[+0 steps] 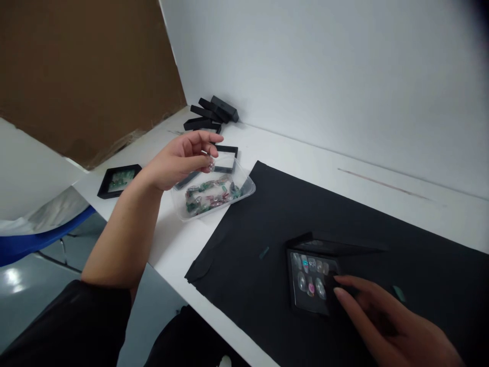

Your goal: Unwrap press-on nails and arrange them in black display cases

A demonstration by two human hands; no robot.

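Note:
My left hand [183,158] is raised over a clear plastic tub [246,191], its thumb and fingers pinching a small clear piece that looks like a false nail [210,164]. Inside the tub lie green, pinkish and clear false nails [208,196]. On the black mat, a black display case [293,285] stands with its lid [340,247] raised. Two rows of clear false nails [311,278], some with blue or pink decoration, sit in it. My right hand [389,318] has thumb and forefinger closed at the case's right edge; dark shadow hides the exact contact.
Green slivers [264,252] lie on the black mat [244,265]. Black cases [212,112] lean together by the wall, with an open frame [229,149] behind the tub. Another case [119,181] with green pieces rests near the table's left edge. A blue chair [46,237] stands beyond.

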